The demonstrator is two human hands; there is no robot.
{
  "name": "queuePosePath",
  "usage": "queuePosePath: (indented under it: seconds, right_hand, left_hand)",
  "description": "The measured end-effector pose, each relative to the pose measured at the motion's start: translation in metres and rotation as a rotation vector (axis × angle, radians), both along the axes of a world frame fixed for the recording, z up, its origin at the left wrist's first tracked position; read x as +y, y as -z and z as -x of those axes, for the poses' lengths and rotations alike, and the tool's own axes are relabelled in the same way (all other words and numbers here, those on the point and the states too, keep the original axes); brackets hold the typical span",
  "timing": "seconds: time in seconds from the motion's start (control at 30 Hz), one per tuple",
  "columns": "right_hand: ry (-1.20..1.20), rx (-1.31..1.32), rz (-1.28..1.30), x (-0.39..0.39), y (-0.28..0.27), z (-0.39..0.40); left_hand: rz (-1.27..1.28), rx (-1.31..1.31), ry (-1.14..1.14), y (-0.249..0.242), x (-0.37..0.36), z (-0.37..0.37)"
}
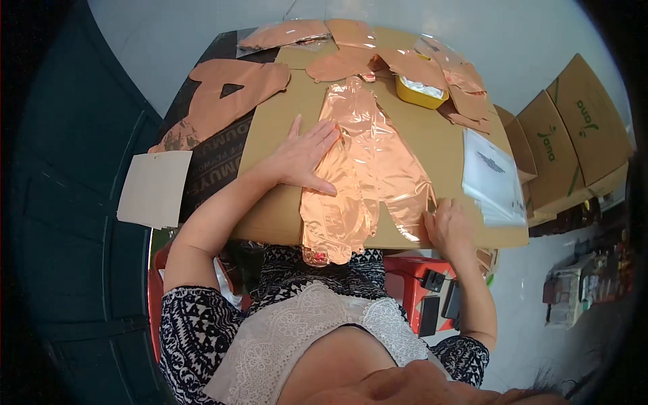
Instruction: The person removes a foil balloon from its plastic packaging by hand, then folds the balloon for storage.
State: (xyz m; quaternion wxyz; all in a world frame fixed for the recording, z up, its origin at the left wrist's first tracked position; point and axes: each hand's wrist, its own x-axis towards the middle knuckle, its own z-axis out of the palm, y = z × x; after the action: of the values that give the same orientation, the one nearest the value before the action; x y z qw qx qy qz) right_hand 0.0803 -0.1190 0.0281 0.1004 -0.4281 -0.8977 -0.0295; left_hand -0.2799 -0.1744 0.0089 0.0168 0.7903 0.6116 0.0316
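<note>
A flat, shiny rose-gold foil balloon (351, 169) lies across the cardboard on the table, its lower end hanging over the front edge. My left hand (307, 155) rests flat on its left part, fingers spread and thumb out. At the balloon's lower right corner, my right hand (449, 226) has its fingers curled in and pinched on the foil edge. Its fingertips are partly hidden. To the left lies another flat balloon shaped like a letter A (229, 94), duller in colour.
Folded balloons in clear bags (287, 34) lie along the back. A yellow tub (420, 94) stands at back right, partly under foil. Clear plastic sleeves (493, 175) lie at right, a white card stack (155, 189) at left. Cardboard boxes (567, 128) stand beyond the table.
</note>
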Motion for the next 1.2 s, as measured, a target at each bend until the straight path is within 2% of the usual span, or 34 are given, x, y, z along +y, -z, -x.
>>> queuePosePath:
  seconds: [0.13,0.23,0.33,0.37,0.47,0.57,0.7,0.93,1.03,1.13,1.17,1.2]
  right_hand:
    - [-0.06,0.125,0.078,0.004,0.009,0.002]
    - [0.069,0.297,0.255,0.009,0.006,0.006]
    - [0.07,0.518,0.31,-0.014,-0.035,0.028]
    - [0.043,0.48,0.294,-0.02,-0.039,0.032]
    - [-0.258,0.562,-0.007,-0.035,-0.034,0.052]
    - [-0.425,0.47,-0.081,-0.046,-0.023,0.075]
    - [-0.595,0.408,-0.046,-0.052,-0.016,0.107]
    - [-0.777,0.468,0.079,-0.051,-0.001,0.142]
    - [-0.869,0.522,0.262,-0.047,0.012,0.142]
    - [-1.009,0.606,0.477,-0.027,-0.007,0.126]
    - [-1.022,0.639,0.425,-0.011,-0.007,0.116]
    - [-0.912,0.637,0.306,0.004,-0.003,0.107]
  left_hand:
    - [0.001,-0.01,0.001,0.001,0.001,0.001]
    - [0.007,-0.012,-0.002,-0.001,0.001,0.0]
    - [0.003,-0.023,-0.002,0.0,0.0,0.0]
    - [0.0,-0.025,0.0,0.001,0.0,0.001]
    - [-0.007,-0.026,0.002,0.002,0.0,0.001]
    - [-0.007,-0.016,-0.002,0.001,-0.001,0.0]
    - [-0.016,-0.008,-0.013,-0.004,-0.003,-0.003]
    - [-0.095,0.046,-0.006,0.012,0.001,0.004]
    - [-0.097,0.1,-0.019,0.013,0.002,0.003]
    - [-0.063,0.062,-0.033,0.007,0.0,0.001]
    - [-0.027,0.05,-0.043,0.0,-0.001,-0.002]
    - [0.009,0.038,-0.051,-0.004,-0.002,-0.004]
